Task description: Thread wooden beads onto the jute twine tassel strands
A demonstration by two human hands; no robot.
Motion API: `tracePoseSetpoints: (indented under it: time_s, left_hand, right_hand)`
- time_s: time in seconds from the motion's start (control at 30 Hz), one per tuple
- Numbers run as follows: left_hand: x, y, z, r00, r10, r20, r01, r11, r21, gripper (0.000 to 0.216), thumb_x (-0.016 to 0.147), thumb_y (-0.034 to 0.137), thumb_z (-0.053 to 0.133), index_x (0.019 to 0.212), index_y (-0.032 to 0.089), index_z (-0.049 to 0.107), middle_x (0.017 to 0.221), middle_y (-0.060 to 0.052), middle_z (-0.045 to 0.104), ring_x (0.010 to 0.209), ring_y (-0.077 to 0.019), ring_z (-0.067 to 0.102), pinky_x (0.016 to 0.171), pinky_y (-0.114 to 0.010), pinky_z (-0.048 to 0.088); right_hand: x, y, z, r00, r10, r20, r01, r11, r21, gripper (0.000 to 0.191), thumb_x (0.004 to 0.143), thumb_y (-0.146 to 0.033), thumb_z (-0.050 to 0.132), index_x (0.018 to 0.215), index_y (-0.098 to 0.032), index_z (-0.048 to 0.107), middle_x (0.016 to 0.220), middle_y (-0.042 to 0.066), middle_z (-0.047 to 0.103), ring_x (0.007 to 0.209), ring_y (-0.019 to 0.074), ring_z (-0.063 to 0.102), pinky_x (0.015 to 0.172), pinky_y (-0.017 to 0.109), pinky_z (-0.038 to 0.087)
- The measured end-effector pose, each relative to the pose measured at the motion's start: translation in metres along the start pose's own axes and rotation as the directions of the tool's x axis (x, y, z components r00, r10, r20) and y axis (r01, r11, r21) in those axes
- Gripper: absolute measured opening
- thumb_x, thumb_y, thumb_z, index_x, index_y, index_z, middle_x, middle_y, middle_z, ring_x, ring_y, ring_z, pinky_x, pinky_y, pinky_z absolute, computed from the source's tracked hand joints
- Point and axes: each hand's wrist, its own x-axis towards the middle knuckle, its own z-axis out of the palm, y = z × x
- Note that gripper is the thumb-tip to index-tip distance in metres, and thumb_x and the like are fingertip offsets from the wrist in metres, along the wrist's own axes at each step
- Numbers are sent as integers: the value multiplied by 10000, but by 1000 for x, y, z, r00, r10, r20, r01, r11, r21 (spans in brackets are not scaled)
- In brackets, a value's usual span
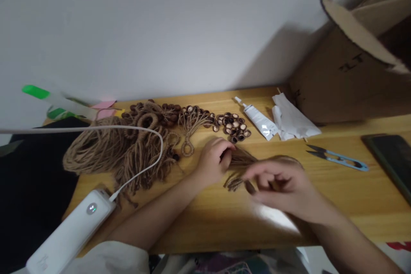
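Observation:
My left hand [215,158] is closed with curled fingers at the left end of a bundle of brown twine strands [242,157], which run out to the right from under its fingers. My right hand [284,186] pinches a small dark brown nutshell half [249,187] between thumb and finger, slightly blurred. Twine ends [234,182] lie frayed on the table just left of those fingertips. Beyond my hands is a pile of nutshell halves [236,126], several showing pale insides. A looped twine piece with many strands [188,147] lies to the left of my left hand.
A large twine heap [96,147] covers the left of the wooden table. A white power bank [72,231] with a cable sits in the left foreground. A glue tube [260,120], white tissue [293,117], blue thread snips [342,159], phone [391,154] and cardboard box [346,81] stand right.

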Motion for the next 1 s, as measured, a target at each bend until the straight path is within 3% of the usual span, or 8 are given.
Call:
tracePoseSetpoints:
  time_s: [0.07,0.2,0.3,0.43,0.57,0.73,0.9,1.0]
  left_hand:
    - [0,0,0,1000,4,-3,-4,1000,7,175,793,58,483,806,176,612,814,-41,647,807,-170,589,737,-302,462]
    - [0,-1,0,1000,5,8,-5,1000,10,175,796,63,481,801,181,609,807,-37,648,798,-167,588,730,-299,463]
    - [0,-1,0,1000,7,6,-7,1000,19,167,801,71,489,805,184,611,815,-38,651,811,-170,593,737,-302,464]
    - [0,-2,1,1000,10,0,-10,1000,17,177,796,60,488,796,184,614,815,-40,658,808,-172,596,729,-304,465]
    - [0,-2,2,1000,5,5,-5,1000,28,169,801,76,494,795,189,621,813,-37,659,805,-172,597,734,-308,467]
    - [0,-3,2,1000,2,4,-3,1000,20,174,803,72,488,801,189,616,826,-35,661,819,-174,595,751,-314,472]
    - [0,-4,3,1000,23,1,-23,1000,21,163,804,81,491,801,178,622,816,-45,657,804,-179,596,738,-321,472]
    - [0,-3,3,1000,18,2,-18,1000,20,168,802,72,492,803,180,620,820,-40,659,813,-178,596,751,-326,474]
  right_hand:
    - [0,-1,0,990,-64,125,54,995,80,484,847,-626,518,839,-168,675,441,-76,451,365,46,376,394,171,305]
    - [0,1,0,998,52,45,-50,997,-51,399,863,-526,580,893,-140,678,499,-49,509,422,58,428,430,181,325]
    - [0,3,2,949,-60,311,9,987,162,581,834,-680,482,853,-135,681,443,-61,473,356,49,384,392,179,307]
    - [1,4,2,998,27,54,-19,990,-143,368,873,-491,587,901,-138,689,563,-2,584,503,85,509,499,199,376]
    - [1,4,2,822,-118,557,-67,952,300,589,813,-694,493,893,-144,688,465,-44,528,397,63,473,421,170,351]
    - [4,7,10,989,137,60,-125,979,-162,388,887,-502,554,939,-137,675,612,12,599,513,91,505,493,198,378]
    - [2,8,5,804,74,590,-328,883,337,586,770,-679,571,950,-128,660,510,-57,515,378,67,442,398,178,352]
    - [5,8,7,931,167,324,-160,986,-48,334,849,-466,622,946,-149,670,590,-25,572,493,81,496,477,183,355]
